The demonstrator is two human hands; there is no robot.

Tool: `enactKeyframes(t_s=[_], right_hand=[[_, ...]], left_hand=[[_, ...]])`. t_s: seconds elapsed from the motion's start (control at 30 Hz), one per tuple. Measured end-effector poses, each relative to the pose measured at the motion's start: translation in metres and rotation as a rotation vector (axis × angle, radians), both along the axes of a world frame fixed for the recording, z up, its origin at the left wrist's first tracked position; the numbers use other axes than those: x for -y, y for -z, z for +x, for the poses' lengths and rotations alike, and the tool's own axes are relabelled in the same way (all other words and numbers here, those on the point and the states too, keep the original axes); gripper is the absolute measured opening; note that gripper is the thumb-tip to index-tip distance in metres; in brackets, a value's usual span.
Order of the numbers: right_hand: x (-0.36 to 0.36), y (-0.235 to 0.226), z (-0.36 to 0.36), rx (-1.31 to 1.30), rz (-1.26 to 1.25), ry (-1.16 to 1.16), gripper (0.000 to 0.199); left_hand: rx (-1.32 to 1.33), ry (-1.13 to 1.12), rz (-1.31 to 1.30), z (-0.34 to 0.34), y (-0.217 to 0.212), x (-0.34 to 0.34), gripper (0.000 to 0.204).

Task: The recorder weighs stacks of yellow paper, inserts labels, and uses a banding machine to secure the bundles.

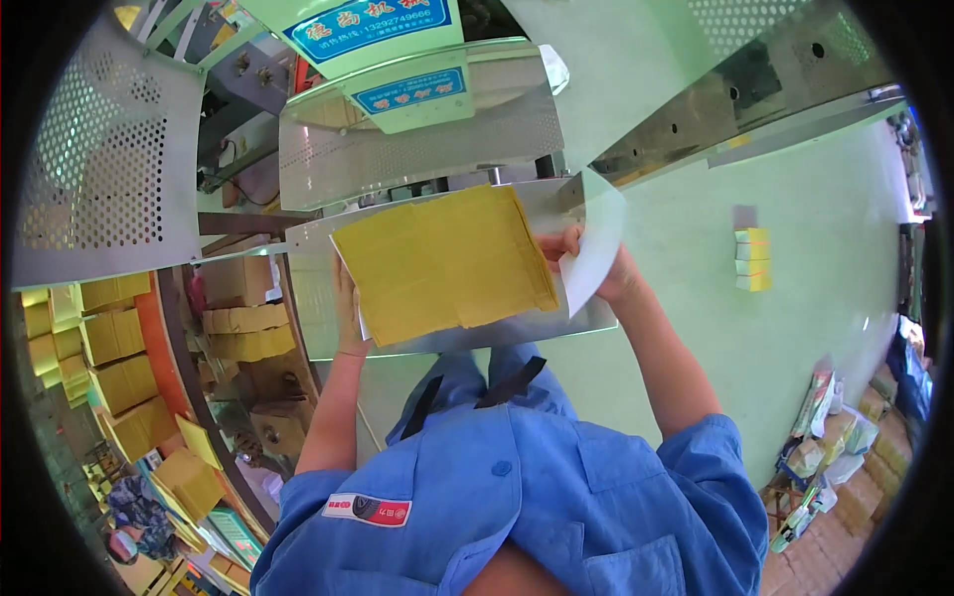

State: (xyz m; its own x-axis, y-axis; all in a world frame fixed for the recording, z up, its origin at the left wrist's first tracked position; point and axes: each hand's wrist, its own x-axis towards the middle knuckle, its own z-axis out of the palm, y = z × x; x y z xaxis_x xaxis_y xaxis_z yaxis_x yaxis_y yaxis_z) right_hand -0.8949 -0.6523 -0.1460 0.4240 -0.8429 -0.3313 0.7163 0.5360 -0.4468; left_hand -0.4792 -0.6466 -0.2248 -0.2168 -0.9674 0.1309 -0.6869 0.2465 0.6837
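Note:
A flat yellow-brown stack of card or paper sheets (447, 263) lies tilted above the metal machine table (467, 333), directly in front of me. Its right side shows several layered edges, and a thin white edge shows along its left. My left hand (350, 306) grips the left side, fingers lying along the edge and partly hidden. At the opposite side, the curled fingers of my right hand (591, 260) press against the right edge. A curved, whitish translucent sheet (596, 238) covers part of that hand; whether I hold it cannot be told.
Behind the stack stands a green machine with a clear guard (417, 129). Perforated metal panels (109, 169) rise at the left, above shelves of yellow-brown stacks (119, 333). Another person (139, 521) is at lower left. A small stack (752, 258) sits on the green floor at right.

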Motion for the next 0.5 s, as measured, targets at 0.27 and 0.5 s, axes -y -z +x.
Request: enactKeyframes(t_s=[0.27,0.5], right_hand=[[0.006,0.030,-0.011,-0.508,0.298,-0.142,0.019],[-0.005,0.009,0.021,-0.994,0.103,-0.194,0.056]], left_hand=[[-0.635,-0.127,0.425,-0.008,-0.068,-0.003,0.053],[-0.763,-0.156,0.459,-0.017,-0.083,0.000,0.062]])
